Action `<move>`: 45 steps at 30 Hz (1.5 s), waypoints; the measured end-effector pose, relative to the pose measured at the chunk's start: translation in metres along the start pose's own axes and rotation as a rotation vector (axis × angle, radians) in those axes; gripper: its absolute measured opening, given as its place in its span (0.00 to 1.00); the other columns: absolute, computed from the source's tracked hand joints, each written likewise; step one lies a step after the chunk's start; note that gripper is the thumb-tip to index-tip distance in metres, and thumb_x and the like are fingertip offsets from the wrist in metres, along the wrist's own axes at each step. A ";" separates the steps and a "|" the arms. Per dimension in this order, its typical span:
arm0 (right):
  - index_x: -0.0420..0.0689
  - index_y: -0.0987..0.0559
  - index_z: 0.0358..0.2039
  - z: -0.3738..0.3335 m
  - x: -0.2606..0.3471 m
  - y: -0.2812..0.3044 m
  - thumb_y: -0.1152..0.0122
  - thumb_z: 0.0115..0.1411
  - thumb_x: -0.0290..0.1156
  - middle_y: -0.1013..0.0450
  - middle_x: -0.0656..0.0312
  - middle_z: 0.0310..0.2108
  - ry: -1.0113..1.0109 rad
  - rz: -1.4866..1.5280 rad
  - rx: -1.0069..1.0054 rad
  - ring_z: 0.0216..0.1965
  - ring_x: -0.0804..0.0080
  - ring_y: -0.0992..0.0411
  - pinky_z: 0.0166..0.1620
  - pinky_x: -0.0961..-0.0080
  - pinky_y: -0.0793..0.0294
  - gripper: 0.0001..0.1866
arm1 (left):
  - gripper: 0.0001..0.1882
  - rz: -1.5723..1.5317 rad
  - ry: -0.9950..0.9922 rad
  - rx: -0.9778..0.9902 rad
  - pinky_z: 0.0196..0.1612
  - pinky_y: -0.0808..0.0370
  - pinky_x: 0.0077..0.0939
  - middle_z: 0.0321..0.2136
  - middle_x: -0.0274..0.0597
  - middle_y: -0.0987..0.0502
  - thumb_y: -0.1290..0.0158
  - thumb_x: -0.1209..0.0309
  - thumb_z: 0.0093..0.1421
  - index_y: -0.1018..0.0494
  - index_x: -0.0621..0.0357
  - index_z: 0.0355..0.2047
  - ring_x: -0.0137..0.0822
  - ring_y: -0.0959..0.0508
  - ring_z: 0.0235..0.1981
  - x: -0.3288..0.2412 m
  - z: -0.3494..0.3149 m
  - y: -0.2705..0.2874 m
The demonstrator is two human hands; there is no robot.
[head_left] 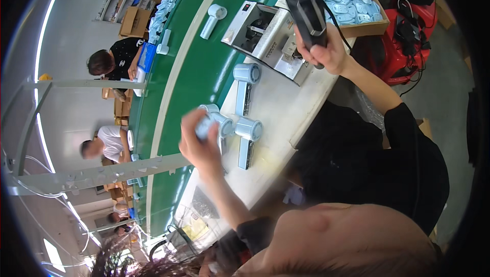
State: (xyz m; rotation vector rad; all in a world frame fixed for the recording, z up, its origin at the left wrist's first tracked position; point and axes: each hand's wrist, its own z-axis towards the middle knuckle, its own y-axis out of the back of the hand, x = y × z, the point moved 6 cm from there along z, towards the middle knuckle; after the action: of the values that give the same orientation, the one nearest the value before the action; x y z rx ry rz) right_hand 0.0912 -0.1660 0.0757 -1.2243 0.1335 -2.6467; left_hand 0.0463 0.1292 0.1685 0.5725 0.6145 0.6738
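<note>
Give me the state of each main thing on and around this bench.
Black handheld tool: held, on or off unclear
Right hand: closed around the tool
Left hand: blurred, at a light blue part, grip unclear
Two light blue units: resting on the white bench
Metal-cased machine: front open, power unclear
Cardboard box: open, filled with light blue pieces
Green conveyor belt: carrying parts, motion unclear

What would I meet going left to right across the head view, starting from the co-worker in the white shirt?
White-shirted co-worker → blue bin → person's left hand → lower light-blue unit on the white table → person's right hand → red plastic item with black cables on it.
</note>
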 end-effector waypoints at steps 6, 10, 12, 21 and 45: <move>0.41 0.28 0.26 -0.011 -0.011 0.001 0.38 0.52 0.56 0.32 0.67 0.19 -0.044 -0.135 -0.148 0.20 0.82 0.36 0.24 0.82 0.38 0.26 | 0.14 0.300 0.186 0.373 0.32 0.28 0.39 0.30 0.51 0.22 0.45 0.61 0.60 0.29 0.58 0.38 0.52 0.22 0.31 0.126 0.066 -0.069; 0.41 0.28 0.26 -0.014 -0.004 0.006 0.37 0.51 0.51 0.31 0.66 0.21 -0.001 -0.097 -0.215 0.21 0.81 0.35 0.25 0.81 0.38 0.23 | 0.23 0.501 0.130 0.659 0.37 0.28 0.44 0.31 0.54 0.22 0.50 0.49 0.60 0.28 0.58 0.41 0.55 0.22 0.35 0.202 0.088 -0.139; 0.35 0.27 0.42 -0.018 -0.009 0.008 0.35 0.50 0.44 0.29 0.65 0.27 -0.056 -0.073 -0.118 0.28 0.79 0.35 0.32 0.82 0.34 0.27 | 0.31 0.548 0.202 0.798 0.43 0.28 0.45 0.37 0.55 0.22 0.52 0.42 0.58 0.28 0.59 0.44 0.56 0.23 0.41 0.236 0.101 -0.166; 0.35 0.28 0.45 -0.012 -0.011 -0.005 0.31 0.46 0.41 0.34 0.59 0.17 0.013 -0.245 -0.140 0.17 0.71 0.36 0.25 0.74 0.35 0.30 | 0.40 0.436 0.061 0.469 0.56 0.33 0.43 0.54 0.68 0.35 0.40 0.58 0.53 0.44 0.67 0.59 0.59 0.32 0.55 0.318 0.192 -0.256; 0.36 0.27 0.46 0.007 0.002 0.008 0.29 0.48 0.41 0.25 0.59 0.24 -0.220 -0.286 -0.171 0.24 0.77 0.32 0.30 0.76 0.30 0.29 | 0.19 -1.004 0.261 -0.619 0.33 0.31 0.30 0.28 0.41 0.34 0.55 0.54 0.61 0.37 0.59 0.36 0.35 0.31 0.27 0.046 0.215 -0.050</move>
State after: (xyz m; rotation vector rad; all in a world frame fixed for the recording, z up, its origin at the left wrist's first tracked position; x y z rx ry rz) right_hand 0.0964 -0.1739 0.0797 -1.6959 0.1611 -2.7566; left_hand 0.2398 0.0692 0.2669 -0.4201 0.7892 -0.0471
